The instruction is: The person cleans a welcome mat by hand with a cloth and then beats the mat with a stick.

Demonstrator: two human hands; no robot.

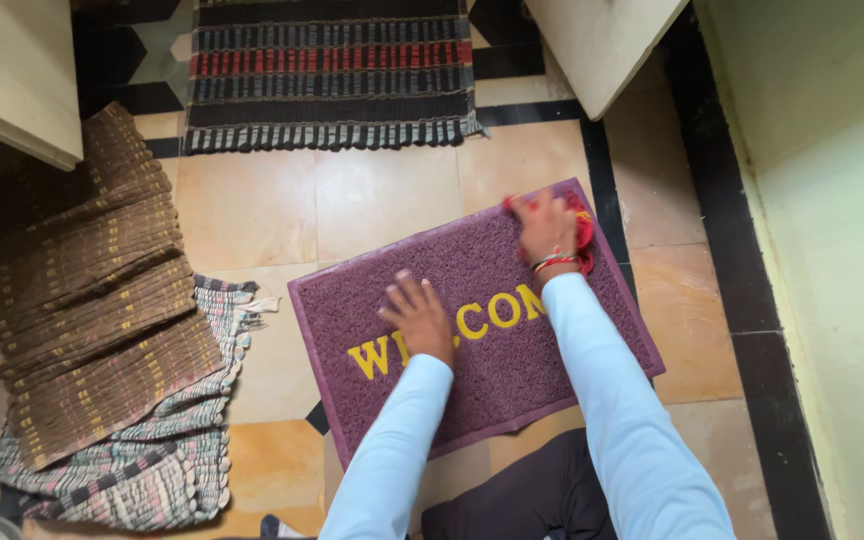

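Stacked rugs left of doormat

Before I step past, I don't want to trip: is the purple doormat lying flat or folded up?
Flat. The purple doormat lies spread on the tiled floor, no corner curled, left hand pressing it.

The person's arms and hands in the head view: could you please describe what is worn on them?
Both arms wear long, plain light blue sleeves reaching the wrists. The left hand is bare. The right hand has red and white bangles at the wrist.
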